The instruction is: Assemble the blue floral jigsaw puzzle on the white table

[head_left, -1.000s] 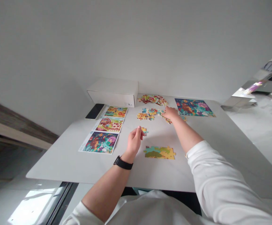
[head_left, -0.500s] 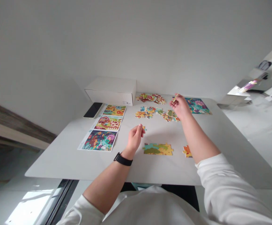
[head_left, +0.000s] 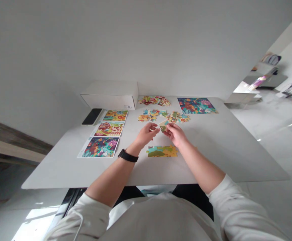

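Note:
My left hand and my right hand meet above the middle of the white table. Between their fingertips they pinch a puzzle piece with green and cream on it. A black watch is on my left wrist. Just below the hands lies a partly joined strip of puzzle in teal, green and yellow. Beyond the hands lie several loose pieces and a second heap further back.
Three picture cards lie in a column at the left, with a black phone beside them. A white box stands at the back by the wall. A finished dark puzzle lies at the back right.
My right hand lifted a piece from the loose pieces and brought it back toward me. My left hand moved right to meet it, and both now hold the piece together.

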Available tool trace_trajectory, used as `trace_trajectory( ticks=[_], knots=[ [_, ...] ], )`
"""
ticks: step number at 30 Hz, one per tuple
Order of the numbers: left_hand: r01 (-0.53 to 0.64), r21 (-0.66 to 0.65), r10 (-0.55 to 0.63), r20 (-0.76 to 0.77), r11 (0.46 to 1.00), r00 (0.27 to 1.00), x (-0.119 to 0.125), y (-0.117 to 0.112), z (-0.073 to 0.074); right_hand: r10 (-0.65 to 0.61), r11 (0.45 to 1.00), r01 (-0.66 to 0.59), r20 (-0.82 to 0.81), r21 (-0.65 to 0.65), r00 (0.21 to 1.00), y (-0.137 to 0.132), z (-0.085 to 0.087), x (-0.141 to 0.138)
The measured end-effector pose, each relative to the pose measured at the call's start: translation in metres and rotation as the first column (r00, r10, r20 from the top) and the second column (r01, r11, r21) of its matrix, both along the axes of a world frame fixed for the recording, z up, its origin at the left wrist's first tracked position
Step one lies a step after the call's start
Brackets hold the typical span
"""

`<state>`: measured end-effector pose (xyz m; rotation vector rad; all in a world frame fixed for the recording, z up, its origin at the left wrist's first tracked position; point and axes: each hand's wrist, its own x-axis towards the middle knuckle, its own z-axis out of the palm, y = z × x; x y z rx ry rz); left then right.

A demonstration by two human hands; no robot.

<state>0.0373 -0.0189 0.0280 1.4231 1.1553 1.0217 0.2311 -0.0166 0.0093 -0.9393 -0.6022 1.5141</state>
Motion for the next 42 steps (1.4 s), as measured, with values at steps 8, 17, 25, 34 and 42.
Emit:
trace_trajectory(
  ticks=[8,17,25,34,42],
  knots=[
    [0.031,-0.077,-0.022,0.112,0.997,0.994,0.01,0.004,-0.02,-0.02,0.999,0.02,0.017,0.027,1.0,-0.003,-0.008,-0.007],
    [-0.01,-0.254,0.084,0.282,0.967,0.956,-0.001,-0.003,-0.019,-0.007,0.995,-0.013,0.2,0.097,0.98,-0.003,-0.024,-0.009],
    [-0.047,-0.273,0.115,0.24,0.961,0.964,0.005,-0.005,-0.023,-0.263,0.901,-0.037,0.611,0.433,0.747,0.001,-0.023,0.005],
    [-0.038,-0.264,0.102,0.236,0.964,0.966,0.005,-0.006,-0.021,-0.49,0.69,-0.37,0.777,0.622,0.395,-0.008,-0.01,0.013],
    [-0.039,-0.253,0.092,0.2,0.967,0.975,0.006,-0.007,-0.018,-0.453,0.724,-0.38,0.813,0.575,0.366,-0.007,-0.005,0.018]
  ],
)
